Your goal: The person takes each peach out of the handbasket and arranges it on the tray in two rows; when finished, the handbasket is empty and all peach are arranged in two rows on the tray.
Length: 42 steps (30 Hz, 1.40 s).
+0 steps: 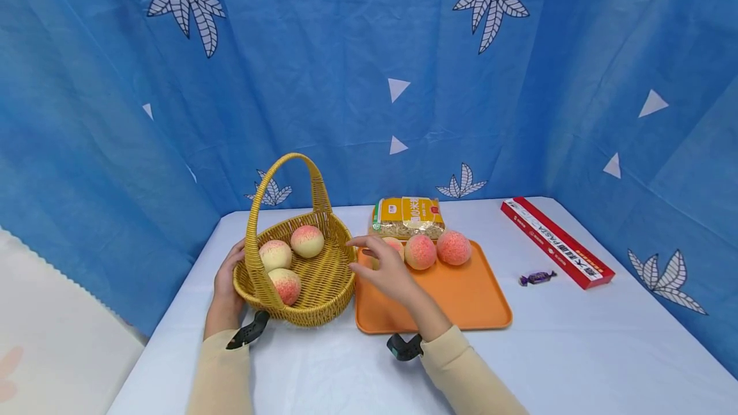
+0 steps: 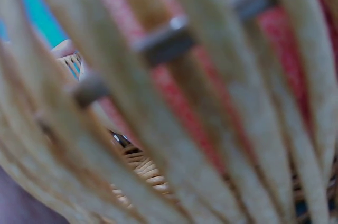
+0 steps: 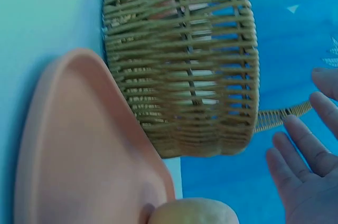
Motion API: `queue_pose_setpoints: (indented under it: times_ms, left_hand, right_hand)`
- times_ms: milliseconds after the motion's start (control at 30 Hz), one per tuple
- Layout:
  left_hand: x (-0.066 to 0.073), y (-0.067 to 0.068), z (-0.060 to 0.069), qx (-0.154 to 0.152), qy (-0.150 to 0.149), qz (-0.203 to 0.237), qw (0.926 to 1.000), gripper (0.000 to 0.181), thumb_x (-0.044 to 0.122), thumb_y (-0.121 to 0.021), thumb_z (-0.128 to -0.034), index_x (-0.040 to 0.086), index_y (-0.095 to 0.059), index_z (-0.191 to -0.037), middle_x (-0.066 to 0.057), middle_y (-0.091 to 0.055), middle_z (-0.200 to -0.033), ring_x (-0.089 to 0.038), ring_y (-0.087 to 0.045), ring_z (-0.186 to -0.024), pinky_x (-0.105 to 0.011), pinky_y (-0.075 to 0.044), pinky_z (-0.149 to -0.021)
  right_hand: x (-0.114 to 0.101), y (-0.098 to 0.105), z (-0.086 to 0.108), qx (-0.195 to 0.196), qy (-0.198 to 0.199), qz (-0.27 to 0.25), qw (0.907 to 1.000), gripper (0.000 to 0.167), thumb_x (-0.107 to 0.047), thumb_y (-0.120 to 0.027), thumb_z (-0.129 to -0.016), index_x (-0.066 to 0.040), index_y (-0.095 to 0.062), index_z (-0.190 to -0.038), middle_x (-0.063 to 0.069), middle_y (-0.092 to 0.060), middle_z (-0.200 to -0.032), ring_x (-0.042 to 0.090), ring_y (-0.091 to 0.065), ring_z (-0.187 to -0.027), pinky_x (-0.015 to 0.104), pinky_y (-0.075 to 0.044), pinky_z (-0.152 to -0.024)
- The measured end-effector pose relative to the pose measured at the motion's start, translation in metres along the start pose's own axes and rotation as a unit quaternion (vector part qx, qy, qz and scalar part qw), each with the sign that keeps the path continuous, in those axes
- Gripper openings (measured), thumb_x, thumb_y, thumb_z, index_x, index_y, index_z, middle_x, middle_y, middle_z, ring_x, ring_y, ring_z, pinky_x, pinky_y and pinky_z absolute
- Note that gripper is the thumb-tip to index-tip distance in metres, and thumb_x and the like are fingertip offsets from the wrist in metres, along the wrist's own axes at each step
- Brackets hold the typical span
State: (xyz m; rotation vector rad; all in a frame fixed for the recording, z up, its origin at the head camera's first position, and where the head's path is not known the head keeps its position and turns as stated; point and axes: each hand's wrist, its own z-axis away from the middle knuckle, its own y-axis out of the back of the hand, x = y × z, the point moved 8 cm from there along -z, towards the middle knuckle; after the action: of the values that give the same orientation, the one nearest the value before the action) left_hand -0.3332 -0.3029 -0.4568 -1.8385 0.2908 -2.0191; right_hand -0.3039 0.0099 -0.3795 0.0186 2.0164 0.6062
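A yellow wicker basket (image 1: 319,280) with a tall arched handle stands on the left of the table. Inside lie three peaches, including a pale one (image 1: 307,241) and a redder one (image 1: 285,285). My left hand (image 1: 227,277) lies against the basket's left outer side; how its fingers close there is hidden. In the left wrist view, the blurred weave (image 2: 158,102) fills the picture. My right hand (image 1: 387,268) hovers between basket and orange tray (image 1: 444,300), fingers apart and holding nothing. Along the tray's back edge sit peaches (image 1: 420,252) (image 1: 453,248) and one (image 1: 394,246) partly behind that hand.
Behind the tray lies a yellow-labelled food bag (image 1: 408,218). To the right are a purple wrapped candy (image 1: 537,278) and a long red pasta box (image 1: 556,242). Blue curtains (image 1: 346,82) enclose the white table (image 1: 576,351) at the back and sides.
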Motion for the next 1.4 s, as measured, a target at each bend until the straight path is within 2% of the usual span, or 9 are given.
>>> queue_pose_setpoints:
  times_ms: [167,333,467,600,833,1033,1200,1333,1400]
  left_hand:
    - [0.0,0.003,-0.001,0.006,0.002,0.0,1.0,0.04,0.02,-0.03,-0.1087,0.026,-0.038,-0.148,0.018,-0.048,-0.131,0.004,-0.049,-0.117,-0.009,-0.044,-0.096]
    - [-0.005,0.007,-0.005,0.013,0.007,-0.002,0.9999,0.042,0.019,-0.03,-0.1085,0.025,-0.036,-0.15,0.018,-0.047,-0.133,0.003,-0.047,-0.12,-0.009,-0.043,-0.098]
    - [-0.008,0.008,-0.008,0.021,0.011,0.005,0.9997,0.043,0.019,-0.031,-0.1085,0.026,-0.037,-0.151,0.018,-0.046,-0.135,0.003,-0.046,-0.122,-0.009,-0.043,-0.098]
    - [-0.007,0.008,-0.008,0.019,0.01,0.01,0.9997,0.041,0.019,-0.032,-0.1086,0.026,-0.039,-0.149,0.017,-0.047,-0.134,0.002,-0.047,-0.121,-0.009,-0.045,-0.096]
    - [-0.005,0.006,-0.009,0.01,0.004,0.006,0.9999,0.041,0.019,-0.032,-0.1086,0.026,-0.039,-0.149,0.017,-0.046,-0.135,0.001,-0.046,-0.122,-0.009,-0.044,-0.097]
    - [-0.006,0.006,-0.007,0.016,0.01,0.003,0.9998,0.043,0.02,-0.031,-0.1085,0.026,-0.036,-0.151,0.018,-0.045,-0.135,0.002,-0.044,-0.123,-0.01,-0.042,-0.098]
    - [-0.006,0.005,-0.006,0.015,0.007,-0.004,0.9999,0.046,0.019,-0.029,-0.1083,0.025,-0.033,-0.153,0.018,-0.044,-0.136,0.001,-0.043,-0.124,-0.011,-0.041,-0.1]
    - [-0.006,0.006,-0.006,0.02,0.005,-0.002,0.9998,0.045,0.019,-0.031,-0.1078,0.026,-0.036,-0.152,0.018,-0.045,-0.136,0.001,-0.044,-0.124,-0.011,-0.04,-0.1]
    - [-0.005,0.006,-0.006,0.017,0.002,-0.004,0.9998,0.044,0.019,-0.031,-0.1078,0.025,-0.036,-0.152,0.017,-0.045,-0.136,0.001,-0.045,-0.123,-0.011,-0.041,-0.1]
  right_hand:
    - [-0.005,-0.012,0.0,-0.016,0.021,0.005,0.9996,0.037,-0.013,-0.071,-0.093,-0.009,-0.061,-0.129,0.011,-0.062,-0.13,0.027,-0.056,-0.127,0.045,-0.048,-0.109]
    - [-0.008,-0.023,0.001,-0.034,0.017,0.018,0.9991,0.038,-0.015,-0.071,-0.093,-0.011,-0.061,-0.13,0.006,-0.063,-0.129,0.021,-0.057,-0.125,0.045,-0.048,-0.108]
    - [-0.013,-0.031,0.002,-0.044,0.029,0.031,0.9981,0.039,-0.016,-0.07,-0.094,-0.011,-0.061,-0.131,0.008,-0.063,-0.13,0.022,-0.058,-0.123,0.047,-0.048,-0.106]
    - [-0.017,-0.04,0.0,-0.053,0.041,0.056,0.9962,0.04,-0.018,-0.071,-0.094,-0.011,-0.06,-0.132,0.009,-0.063,-0.13,0.021,-0.059,-0.12,0.045,-0.051,-0.103]
    - [-0.021,-0.051,-0.008,-0.073,0.011,0.103,0.992,0.043,-0.026,-0.071,-0.094,-0.022,-0.058,-0.134,-0.002,-0.061,-0.127,0.016,-0.057,-0.118,0.035,-0.051,-0.1]
    - [-0.02,-0.069,-0.018,-0.13,-0.014,0.144,0.9809,0.048,-0.037,-0.07,-0.094,-0.029,-0.054,-0.138,-0.004,-0.057,-0.136,0.019,-0.055,-0.126,0.033,-0.05,-0.102]
    - [-0.02,-0.084,-0.028,-0.163,-0.006,0.176,0.9709,0.052,-0.036,-0.071,-0.093,-0.024,-0.053,-0.14,-0.002,-0.056,-0.14,0.02,-0.057,-0.123,0.03,-0.05,-0.099]
    - [-0.018,-0.095,-0.035,-0.195,-0.003,0.183,0.9636,0.057,-0.037,-0.073,-0.091,-0.022,-0.052,-0.141,0.0,-0.055,-0.143,0.02,-0.059,-0.119,0.026,-0.051,-0.094]
    - [-0.018,-0.1,-0.038,-0.208,-0.001,0.186,0.9602,0.058,-0.038,-0.074,-0.091,-0.021,-0.052,-0.142,0.0,-0.055,-0.144,0.02,-0.059,-0.121,0.026,-0.051,-0.095]
